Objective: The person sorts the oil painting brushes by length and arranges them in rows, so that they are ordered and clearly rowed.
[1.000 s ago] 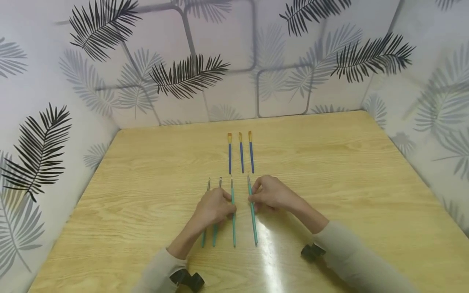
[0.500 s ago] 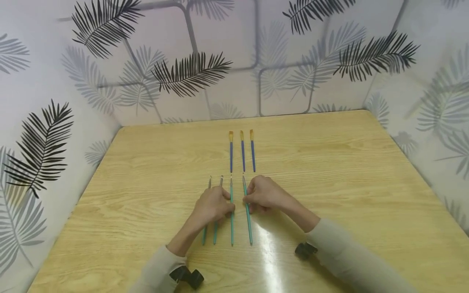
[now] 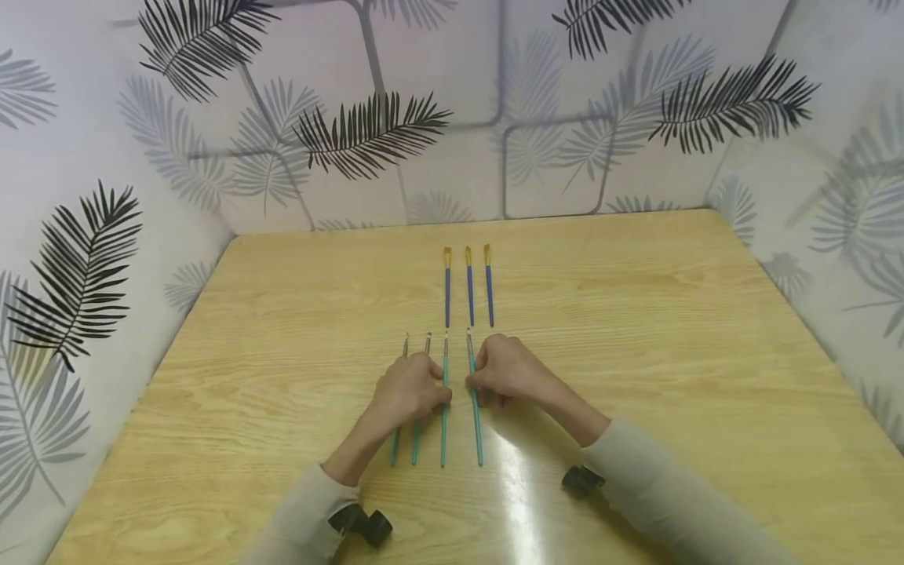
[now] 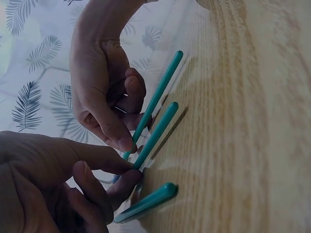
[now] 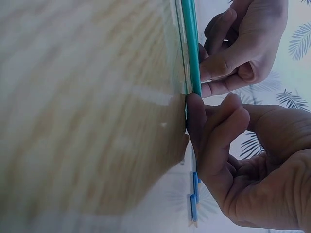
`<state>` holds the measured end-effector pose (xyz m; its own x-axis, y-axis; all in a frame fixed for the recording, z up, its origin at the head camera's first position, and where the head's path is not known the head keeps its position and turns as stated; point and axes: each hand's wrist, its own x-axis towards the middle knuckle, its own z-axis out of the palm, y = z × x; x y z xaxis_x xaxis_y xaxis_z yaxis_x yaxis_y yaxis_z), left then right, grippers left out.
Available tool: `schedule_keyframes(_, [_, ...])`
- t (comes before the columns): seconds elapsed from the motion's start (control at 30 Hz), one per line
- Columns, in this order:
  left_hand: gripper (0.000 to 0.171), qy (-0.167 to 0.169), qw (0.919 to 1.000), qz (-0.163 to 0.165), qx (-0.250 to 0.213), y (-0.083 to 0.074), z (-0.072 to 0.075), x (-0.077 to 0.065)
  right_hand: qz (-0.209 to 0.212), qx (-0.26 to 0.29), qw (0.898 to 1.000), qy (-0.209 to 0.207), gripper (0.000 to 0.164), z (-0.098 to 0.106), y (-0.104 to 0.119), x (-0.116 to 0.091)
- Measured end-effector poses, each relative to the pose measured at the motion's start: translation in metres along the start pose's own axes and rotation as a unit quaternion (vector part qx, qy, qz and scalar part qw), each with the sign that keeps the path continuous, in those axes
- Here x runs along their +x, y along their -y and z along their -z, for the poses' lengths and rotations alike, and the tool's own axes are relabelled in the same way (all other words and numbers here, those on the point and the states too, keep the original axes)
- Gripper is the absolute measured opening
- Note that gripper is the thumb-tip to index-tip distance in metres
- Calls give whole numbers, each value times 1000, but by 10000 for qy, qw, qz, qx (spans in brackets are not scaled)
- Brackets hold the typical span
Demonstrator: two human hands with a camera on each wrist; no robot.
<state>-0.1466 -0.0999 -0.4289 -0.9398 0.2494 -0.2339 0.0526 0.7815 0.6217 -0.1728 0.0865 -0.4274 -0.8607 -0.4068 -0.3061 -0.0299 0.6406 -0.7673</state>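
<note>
My left hand point(image 3: 413, 390) pinches a teal-handled paintbrush point(image 3: 444, 435) between thumb and finger. To its right, another teal paintbrush point(image 3: 476, 431) is pinched by my right hand point(image 3: 510, 367). Both brushes point away from me, nearly parallel, with a narrow gap between them. Two more teal paintbrushes, one leftmost point(image 3: 395, 449) and one beside it point(image 3: 416, 447), lie partly hidden under my left hand. In the left wrist view, the handle ends of the left hand's brush point(image 4: 158, 131) and the right hand's brush point(image 4: 165, 85) tilt up off the tabletop.
Three blue-handled paintbrushes, left point(image 3: 447, 298), middle point(image 3: 470, 297) and right point(image 3: 490, 297), lie in a row beyond the teal ones. Everything rests on a wood-grain table point(image 3: 636, 314), backed by a leaf-patterned wall point(image 3: 452, 173).
My right hand has moved left with its paintbrush, bringing it closer to the one in my left hand. The left hand's paintbrush has shifted slightly left.
</note>
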Motion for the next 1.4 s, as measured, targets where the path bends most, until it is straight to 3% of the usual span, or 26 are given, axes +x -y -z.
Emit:
schedule_keyframes(0.23, [47,-51,9998,-167,62,0,1,-1,115,-25,9999,-36,26,-2,-1,3])
schedule_keyframes(1.1, [50,-131,9984,86,539,-6,1,2,95,149,9998,24,24,-5,0,5])
schedule_keyframes(1.4, [48,-104,9974,160,702,-8,2,2,-249,77,9997,-1,27,-6,6,5])
